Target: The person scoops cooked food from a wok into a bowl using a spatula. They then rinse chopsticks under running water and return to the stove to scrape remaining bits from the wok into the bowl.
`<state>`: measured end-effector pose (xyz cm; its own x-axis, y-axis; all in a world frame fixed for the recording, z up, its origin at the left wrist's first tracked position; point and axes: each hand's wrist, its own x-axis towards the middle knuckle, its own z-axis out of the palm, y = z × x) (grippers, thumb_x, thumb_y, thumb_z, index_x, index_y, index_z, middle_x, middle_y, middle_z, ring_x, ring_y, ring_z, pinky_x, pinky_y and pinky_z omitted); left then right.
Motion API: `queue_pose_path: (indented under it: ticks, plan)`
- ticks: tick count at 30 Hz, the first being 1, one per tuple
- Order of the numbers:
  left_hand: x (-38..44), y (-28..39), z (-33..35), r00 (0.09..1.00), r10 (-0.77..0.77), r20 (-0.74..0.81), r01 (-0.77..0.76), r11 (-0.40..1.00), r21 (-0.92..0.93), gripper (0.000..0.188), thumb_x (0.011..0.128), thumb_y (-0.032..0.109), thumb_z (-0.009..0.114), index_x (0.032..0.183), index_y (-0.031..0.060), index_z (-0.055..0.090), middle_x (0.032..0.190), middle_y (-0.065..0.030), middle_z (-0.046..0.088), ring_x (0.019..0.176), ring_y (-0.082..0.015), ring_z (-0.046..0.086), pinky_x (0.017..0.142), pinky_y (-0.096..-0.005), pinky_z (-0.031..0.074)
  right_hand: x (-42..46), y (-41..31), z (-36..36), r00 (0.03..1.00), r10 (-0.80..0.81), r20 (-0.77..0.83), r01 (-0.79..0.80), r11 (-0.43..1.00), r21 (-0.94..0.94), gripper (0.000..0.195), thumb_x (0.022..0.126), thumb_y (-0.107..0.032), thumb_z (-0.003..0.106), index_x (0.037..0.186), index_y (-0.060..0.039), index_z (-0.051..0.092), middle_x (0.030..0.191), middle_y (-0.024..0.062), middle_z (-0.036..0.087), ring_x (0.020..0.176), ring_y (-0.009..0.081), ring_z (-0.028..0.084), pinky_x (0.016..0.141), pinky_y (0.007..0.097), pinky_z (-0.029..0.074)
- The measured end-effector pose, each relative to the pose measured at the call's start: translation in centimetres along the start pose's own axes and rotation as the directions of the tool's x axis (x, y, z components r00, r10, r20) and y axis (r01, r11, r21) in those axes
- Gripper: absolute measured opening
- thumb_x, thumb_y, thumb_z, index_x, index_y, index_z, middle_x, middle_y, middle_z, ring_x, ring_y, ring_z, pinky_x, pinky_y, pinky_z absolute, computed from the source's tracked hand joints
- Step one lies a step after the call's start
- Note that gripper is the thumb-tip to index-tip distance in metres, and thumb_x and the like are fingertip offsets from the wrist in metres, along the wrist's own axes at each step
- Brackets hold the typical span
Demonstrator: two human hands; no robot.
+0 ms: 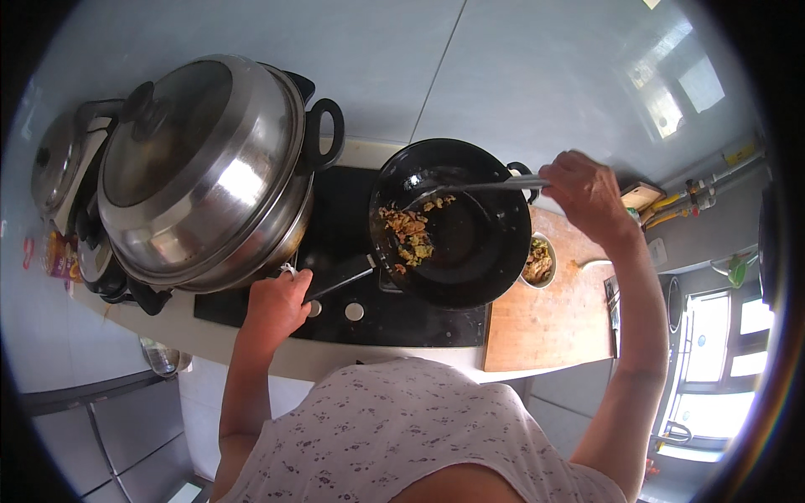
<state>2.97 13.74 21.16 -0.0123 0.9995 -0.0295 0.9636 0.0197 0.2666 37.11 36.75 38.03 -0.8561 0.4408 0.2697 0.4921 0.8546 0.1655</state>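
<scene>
A black wok [468, 251] sits on the right side of the black glass cooktop [339, 207]. My left hand [277, 305] grips the wok's long handle [343, 281], with a small white bit, perhaps cloth, showing by the fingers. Chopped cooked food [409, 236], yellow and brown, lies along the wok's left inner wall. Over the wok's right rim, my right hand [585, 192] holds a metal cooking spatula [490, 185] by its handle. The spatula slants down leftward, and its blade is hard to make out beside the food.
A large lidded steel pot [251, 188] fills the cooktop's left side. At right, a white bowl of food [538, 261] stands on a wooden cutting board [553, 327], with a knife [612, 314] near its far edge. Two control knobs [354, 311] show in front. A tiled wall [377, 69] rises behind.
</scene>
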Motion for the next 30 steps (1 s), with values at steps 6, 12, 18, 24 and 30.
queue_pose_path:
  ticks: [6,12,18,24,30]
  plan:
    - [0.0,-0.2,0.2,0.999,0.014,-0.029,-0.014,1.0,-0.014,0.041,0.064,0.013,0.072,0.102,0.0055,0.058,0.076,-0.0124,0.062,0.072,-0.03,0.062,0.06,-0.0401,0.049,3.4,0.8,0.4,0.994,-0.064,-0.083,0.055,0.992,-0.109,0.015,0.066,-0.006,0.07,0.075,-0.0055,0.057,0.07,0.0064,0.052,0.072,0.0232,0.056,0.057,0.0337,0.048]
    - [0.1,-0.2,0.3,0.996,0.048,-0.08,-0.054,0.996,-0.066,0.035,0.064,0.01,0.07,0.096,0.0057,0.057,0.074,-0.0131,0.061,0.071,-0.0314,0.062,0.06,-0.0404,0.049,2.6,0.7,2.1,0.986,-0.157,0.053,0.148,0.977,0.151,0.023,0.065,-0.006,0.073,0.084,-0.0035,0.061,0.073,0.0081,0.055,0.073,0.0254,0.057,0.062,0.0361,0.048]
    - [0.0,-0.2,0.2,0.998,0.02,-0.057,-0.022,0.999,-0.041,0.034,0.064,0.01,0.071,0.095,0.0055,0.057,0.074,-0.0133,0.061,0.071,-0.0317,0.061,0.06,-0.0408,0.049,2.7,-0.2,-0.3,0.981,-0.194,-0.012,0.195,0.979,0.056,0.022,0.061,-0.002,0.073,0.078,-0.0046,0.058,0.072,0.0061,0.055,0.07,0.0228,0.057,0.057,0.033,0.049]
    - [0.1,-0.1,0.1,1.0,0.012,-0.026,-0.013,1.0,-0.014,0.037,0.065,0.012,0.072,0.099,0.0057,0.059,0.078,-0.0136,0.063,0.073,-0.0312,0.063,0.062,-0.0403,0.05,4.9,0.1,-0.5,0.962,-0.234,-0.142,0.234,0.972,-0.018,0.018,0.065,-0.002,0.069,0.076,-0.0055,0.055,0.072,0.0053,0.054,0.072,0.0221,0.055,0.058,0.0326,0.049]
    - [0.1,-0.2,0.2,0.999,0.022,-0.036,-0.023,0.999,-0.023,0.038,0.066,0.013,0.072,0.101,0.0057,0.06,0.079,-0.014,0.063,0.074,-0.0312,0.063,0.063,-0.0403,0.05,2.4,0.0,1.3,0.958,-0.285,0.037,0.276,0.947,0.166,0.019,0.065,-0.002,0.07,0.076,-0.0051,0.056,0.07,0.0062,0.053,0.069,0.0239,0.055,0.058,0.0343,0.048]
